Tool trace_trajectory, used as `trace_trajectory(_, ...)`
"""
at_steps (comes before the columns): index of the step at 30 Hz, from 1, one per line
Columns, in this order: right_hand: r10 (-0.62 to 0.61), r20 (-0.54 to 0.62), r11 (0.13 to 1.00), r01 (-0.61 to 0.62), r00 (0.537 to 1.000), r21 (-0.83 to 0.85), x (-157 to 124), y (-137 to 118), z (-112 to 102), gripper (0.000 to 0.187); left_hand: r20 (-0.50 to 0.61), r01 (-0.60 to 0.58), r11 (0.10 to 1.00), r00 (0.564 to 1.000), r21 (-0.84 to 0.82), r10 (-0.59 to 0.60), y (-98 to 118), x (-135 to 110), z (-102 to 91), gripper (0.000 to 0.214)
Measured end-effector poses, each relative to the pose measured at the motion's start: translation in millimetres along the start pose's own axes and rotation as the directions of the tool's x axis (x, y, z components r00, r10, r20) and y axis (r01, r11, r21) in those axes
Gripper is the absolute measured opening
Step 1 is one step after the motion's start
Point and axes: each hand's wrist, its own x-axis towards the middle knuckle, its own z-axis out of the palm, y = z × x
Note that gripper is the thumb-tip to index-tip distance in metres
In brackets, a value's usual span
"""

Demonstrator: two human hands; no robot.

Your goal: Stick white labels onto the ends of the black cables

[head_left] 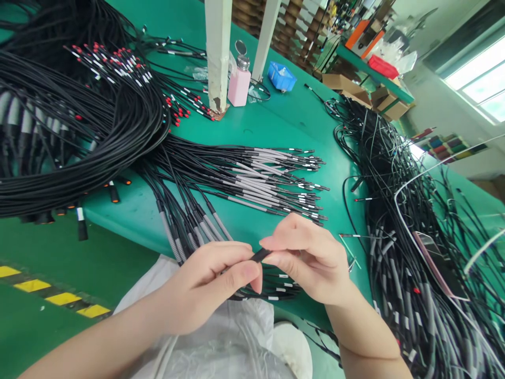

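Between my two hands is the black end of a cable [261,255], held just above the table's front edge. My left hand [221,276] is closed around it, thumb pressed against the fingers. From the other side, my right hand [310,255] pinches its tip between thumb and forefinger. Below and behind my hands hang more cable ends with white labels [284,289]. On the table just beyond lies a fan of black cables with grey ribbed sleeves [260,181]. Another bunch with grey sleeves [197,226] droops over the edge near my left hand.
A large coil of black cables [130,142] fills the left. Several red-capped ends [179,110] lie by a white post [218,58], a pink bottle [239,87] and a blue bin [281,78]. A cable heap [394,210] with a phone [440,266] covers the right.
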Motion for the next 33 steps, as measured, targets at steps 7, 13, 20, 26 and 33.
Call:
trace_trajectory(7, 0.212, 0.004, 0.976, -0.212, 0.977, 0.050, -4, 1, -1, 0.043, -0.039, 0.031, 0.930, 0.998, -0.366, -0.048, -15, 7, -1.1, 0.042)
trace_trajectory(13, 0.374, 0.012, 0.908, -0.369, 0.927, 0.200, -3, 11, 1, 0.046, -0.088, 0.037, 0.743, 0.988, -0.668, -0.128, -16, 13, -0.3, 0.028)
trace_trajectory(20, 0.390, -0.056, 0.910, -0.375, 0.919, 0.178, -2, 17, 1, 0.044, -0.111, 0.005, 0.688, 0.986, -0.725, -0.124, -15, 13, 0.4, 0.027)
trace_trajectory(26, 0.346, -0.055, 0.931, -0.336, 0.936, 0.143, -2, 15, -1, 0.039, -0.103, 0.041, 0.740, 0.984, -0.672, -0.147, -9, 9, 0.5, 0.025)
trace_trajectory(33, 0.349, -0.029, 0.929, -0.342, 0.937, 0.140, -1, 8, -4, 0.028, -0.053, 0.084, 0.879, 0.991, -0.470, -0.123, -19, 4, -4.3, 0.023)
